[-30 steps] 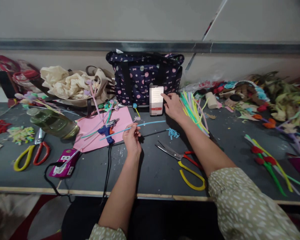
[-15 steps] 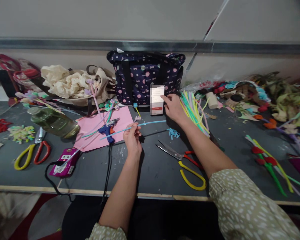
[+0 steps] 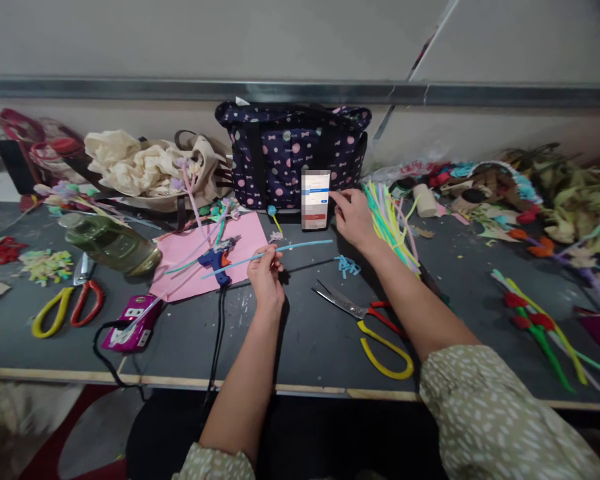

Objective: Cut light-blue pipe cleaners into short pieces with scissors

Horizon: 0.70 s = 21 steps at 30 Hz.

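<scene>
My left hand (image 3: pixel 265 275) pinches a long light-blue pipe cleaner (image 3: pixel 300 246) and holds it level just above the dark table (image 3: pixel 300 340). My right hand (image 3: pixel 353 213) reaches toward a phone (image 3: pixel 315 199) that stands propped against a navy polka-dot bag (image 3: pixel 293 150). Its index finger points at the right edge of the lit screen while the other fingers stay loosely curled, holding nothing. A blue hot glue gun (image 3: pixel 217 260) lies on a pink sheet (image 3: pixel 205 257) left of my left hand.
Yellow-and-red scissors (image 3: pixel 370 327) lie open between my arms; a second pair (image 3: pixel 65 307) lies at the left. A bundle of coloured pipe cleaners (image 3: pixel 387 220) sits right of the phone. A green bottle (image 3: pixel 107 243), a magenta power strip (image 3: pixel 127 325), beige cloth (image 3: pixel 135 167) and craft flowers (image 3: pixel 540 320) crowd the table.
The phone screen now shows a different page with a blue bar. My right index finger has drawn back slightly from the screen. My left hand stays put with the pipe cleaner.
</scene>
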### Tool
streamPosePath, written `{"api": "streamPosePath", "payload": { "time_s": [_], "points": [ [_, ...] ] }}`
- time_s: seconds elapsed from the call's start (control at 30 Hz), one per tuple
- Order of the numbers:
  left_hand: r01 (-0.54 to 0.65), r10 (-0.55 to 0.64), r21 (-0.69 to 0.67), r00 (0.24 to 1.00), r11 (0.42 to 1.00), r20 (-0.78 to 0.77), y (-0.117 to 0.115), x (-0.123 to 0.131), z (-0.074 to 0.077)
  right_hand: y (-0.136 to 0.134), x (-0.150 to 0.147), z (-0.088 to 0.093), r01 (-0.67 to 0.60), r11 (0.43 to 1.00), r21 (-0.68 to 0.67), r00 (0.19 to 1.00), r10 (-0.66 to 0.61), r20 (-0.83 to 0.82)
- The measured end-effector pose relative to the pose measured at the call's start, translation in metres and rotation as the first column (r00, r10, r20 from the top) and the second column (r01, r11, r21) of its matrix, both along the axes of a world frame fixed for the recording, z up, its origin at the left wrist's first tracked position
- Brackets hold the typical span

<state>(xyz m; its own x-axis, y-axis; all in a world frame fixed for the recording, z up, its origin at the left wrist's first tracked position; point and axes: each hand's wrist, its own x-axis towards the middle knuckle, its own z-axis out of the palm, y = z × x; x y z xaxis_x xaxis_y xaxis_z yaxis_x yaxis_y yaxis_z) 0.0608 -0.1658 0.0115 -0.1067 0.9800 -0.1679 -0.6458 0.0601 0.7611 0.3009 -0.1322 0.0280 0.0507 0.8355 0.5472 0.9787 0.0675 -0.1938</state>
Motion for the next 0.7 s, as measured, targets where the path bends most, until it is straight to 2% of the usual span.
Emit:
{"api": "streamPosePath", "payload": {
  "time_s": [0.1, 0.23, 0.4, 0.7],
  "points": [
    [-0.001, 0.001, 0.002, 1.000, 1.000, 0.008, 0.000, 0.000, 0.001, -0.013, 0.006, -0.006, -0.025, 0.999, 0.036, 1.000, 0.026, -0.010],
    [-0.006, 0.006, -0.010, 1.000, 1.000, 0.012, 0.000, 0.000, 0.002, -0.021, 0.009, -0.012, -0.054, 0.998, -0.016, 0.998, 0.055, 0.029],
    [-0.012, 0.012, -0.015, 1.000, 1.000, 0.006, 0.001, 0.000, 0.001, -0.015, 0.004, -0.014, -0.063, 0.993, -0.100, 0.992, 0.073, 0.099],
    [-0.012, 0.012, -0.009, 1.000, 1.000, 0.015, 0.002, -0.001, 0.000, -0.003, -0.001, -0.017, 0.003, 0.994, -0.109, 0.995, 0.008, 0.099]
  ]
}}
